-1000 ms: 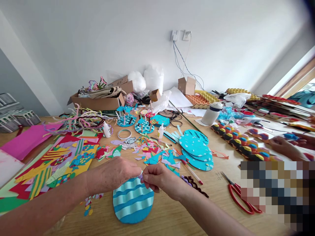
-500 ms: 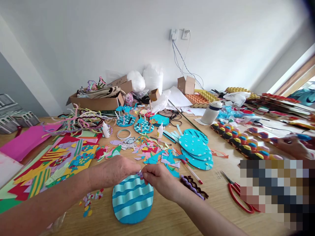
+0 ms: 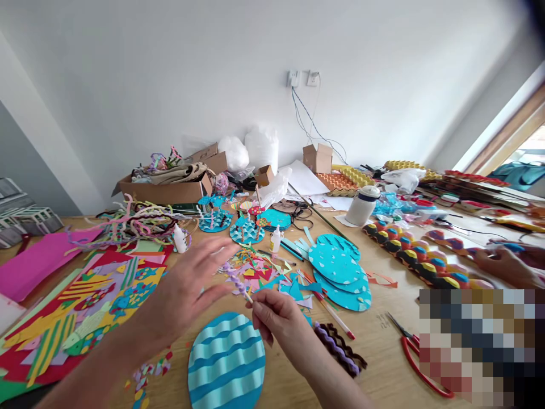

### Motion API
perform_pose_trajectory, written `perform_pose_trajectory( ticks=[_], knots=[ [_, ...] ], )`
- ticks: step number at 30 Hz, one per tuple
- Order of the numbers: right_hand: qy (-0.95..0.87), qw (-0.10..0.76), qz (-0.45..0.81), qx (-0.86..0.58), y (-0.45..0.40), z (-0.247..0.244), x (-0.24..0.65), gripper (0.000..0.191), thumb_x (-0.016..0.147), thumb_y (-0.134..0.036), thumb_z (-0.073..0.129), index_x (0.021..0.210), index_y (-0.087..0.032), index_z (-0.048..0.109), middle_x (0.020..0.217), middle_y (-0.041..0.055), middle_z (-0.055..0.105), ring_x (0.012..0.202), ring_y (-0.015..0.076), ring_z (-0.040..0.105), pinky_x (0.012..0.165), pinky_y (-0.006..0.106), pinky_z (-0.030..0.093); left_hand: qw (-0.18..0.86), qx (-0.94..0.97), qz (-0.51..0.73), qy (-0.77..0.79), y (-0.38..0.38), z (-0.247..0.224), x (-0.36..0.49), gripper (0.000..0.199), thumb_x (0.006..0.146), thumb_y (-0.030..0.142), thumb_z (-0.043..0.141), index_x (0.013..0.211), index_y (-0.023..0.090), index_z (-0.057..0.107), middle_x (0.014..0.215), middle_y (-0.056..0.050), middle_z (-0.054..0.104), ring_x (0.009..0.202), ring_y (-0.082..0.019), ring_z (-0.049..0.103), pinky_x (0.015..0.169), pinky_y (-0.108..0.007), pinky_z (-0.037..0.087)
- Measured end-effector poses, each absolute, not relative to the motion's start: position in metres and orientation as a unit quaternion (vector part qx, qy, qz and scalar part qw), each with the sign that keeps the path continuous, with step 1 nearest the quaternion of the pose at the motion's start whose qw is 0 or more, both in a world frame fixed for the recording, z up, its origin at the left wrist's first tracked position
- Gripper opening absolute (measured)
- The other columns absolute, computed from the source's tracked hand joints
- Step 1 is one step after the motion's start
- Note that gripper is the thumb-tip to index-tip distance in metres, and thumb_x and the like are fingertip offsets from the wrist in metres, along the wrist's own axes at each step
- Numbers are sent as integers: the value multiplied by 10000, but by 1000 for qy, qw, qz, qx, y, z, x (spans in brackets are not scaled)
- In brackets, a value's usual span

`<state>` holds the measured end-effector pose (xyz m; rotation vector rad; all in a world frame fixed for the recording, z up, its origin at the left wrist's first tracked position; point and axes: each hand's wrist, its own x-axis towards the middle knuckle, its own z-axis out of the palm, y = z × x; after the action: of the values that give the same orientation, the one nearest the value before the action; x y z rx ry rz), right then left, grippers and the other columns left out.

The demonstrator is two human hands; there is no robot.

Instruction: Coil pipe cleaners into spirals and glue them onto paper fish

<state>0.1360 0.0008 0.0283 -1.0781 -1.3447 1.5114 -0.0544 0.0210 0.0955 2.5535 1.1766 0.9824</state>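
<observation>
The right hand pinches a thin pale stick between thumb and fingers. A fuzzy lilac coil winds around it, soft and ridged, slanting up and away to the left over the middle of the tabletop. The left hand is open, fingers spread, just beside the coil; whether it touches cannot be told.

Toward the tabletop's near edge, below both hands, lies a disc: rounded, deep blue, crossed by pale aqua strips that ripple in raised waves. To its right lie fuzzy, wavy purple and brown twists, then metal scissors with red handles.

Toward the tabletop's left edge, flat paper fish, striped and spotted, rest on bright sheets beside a smooth magenta sheet. Farther back sits a tangle of fuzzy stems. Angular paper scraps scatter across the middle, next to overlapping turquoise rounds flecked with pale bits. Toward the right edge are bumpy painted strips in black, red, yellow and blue, with another person's hand near them.
</observation>
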Motion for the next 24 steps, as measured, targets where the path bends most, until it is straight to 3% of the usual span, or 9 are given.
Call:
perform_pose_trajectory(
  ticks=[3,6,8,14,20,24],
  knots=[
    [-516,437,605,-421,3,27,126,374,696,-531,565,678,-165,491,497,-62,485,360,38,367,344,165,267,287,657,480,505,5,69,-51,296,854,356,462,1116,243,538,1046,-59,610,986,-219,547,842,-324,431],
    [-501,451,623,-396,4,19,116,392,701,-548,575,670,-171,473,498,-59,498,365,39,370,356,168,276,482,502,516,499,-5,41,-37,264,813,395,524,977,207,609,905,-49,638,852,-196,575,736,-280,470],
    [-495,460,633,-377,4,13,109,400,715,-557,570,673,-170,477,494,-55,504,358,38,363,354,168,263,552,440,532,468,-7,30,-27,228,794,382,562,918,203,627,856,-32,636,778,-166,567,703,-261,466],
    [-461,474,671,-336,1,-3,95,415,719,-564,577,680,-159,494,483,-54,502,332,29,352,333,162,235,607,377,550,432,-2,17,-18,177,721,348,660,727,172,647,620,20,548,589,-105,480,569,-199,411],
    [-436,461,705,-315,-1,-23,89,467,673,-633,571,689,-180,458,443,-68,494,267,24,323,271,151,203,604,337,554,464,-3,1,-21,268,571,399,762,664,172,655,567,25,537,557,-114,469,536,-206,404],
    [-444,455,700,-324,-1,-39,89,466,681,-639,560,698,-188,444,439,-70,489,278,34,364,299,151,257,584,320,574,477,-6,-3,-13,333,490,447,788,624,170,660,559,17,550,570,-132,487,541,-212,418]
  ],
)
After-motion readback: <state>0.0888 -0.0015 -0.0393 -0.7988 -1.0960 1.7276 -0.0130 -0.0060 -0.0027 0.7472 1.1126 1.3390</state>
